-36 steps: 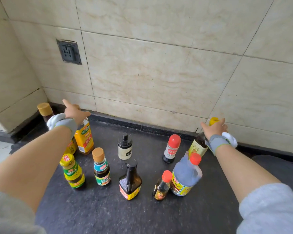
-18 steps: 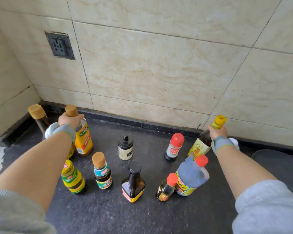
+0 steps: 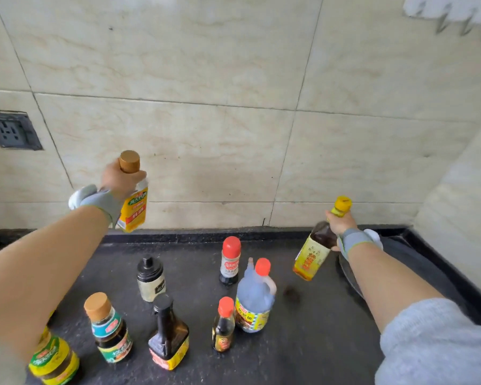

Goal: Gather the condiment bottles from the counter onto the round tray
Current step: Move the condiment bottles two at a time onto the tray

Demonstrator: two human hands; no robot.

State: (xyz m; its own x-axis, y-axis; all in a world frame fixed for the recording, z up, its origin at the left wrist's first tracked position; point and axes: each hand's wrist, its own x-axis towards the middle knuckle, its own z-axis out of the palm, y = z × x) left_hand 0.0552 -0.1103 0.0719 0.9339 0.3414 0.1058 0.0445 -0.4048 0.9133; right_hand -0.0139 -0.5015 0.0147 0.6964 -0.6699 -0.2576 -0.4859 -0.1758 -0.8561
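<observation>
My left hand (image 3: 120, 180) grips the neck of a yellow-labelled bottle with a brown cap (image 3: 134, 208), held up in the air in front of the wall. My right hand (image 3: 340, 222) grips the neck of a dark oil bottle with a yellow cap (image 3: 311, 252), lifted and tilted above the dark counter (image 3: 303, 343). The dark round tray (image 3: 347, 273) lies at the right, mostly hidden behind my right forearm. Several bottles still stand on the counter, among them a big jug with a red cap (image 3: 254, 298) and a white bottle with a red cap (image 3: 230, 259).
Near the front stand a black-capped dispenser (image 3: 150, 279), a dark flask-shaped bottle (image 3: 167, 334), a small red-capped bottle (image 3: 224, 326), a brown-capped jar (image 3: 109, 329) and a green-labelled jar (image 3: 53, 362). A wall socket (image 3: 11, 130) sits at left. Tiled walls close the back and right.
Both hands have lifted their bottles off the counter; the left bottle rose high, the right bottle rose and tilted. The camera view shifted right and upward.
</observation>
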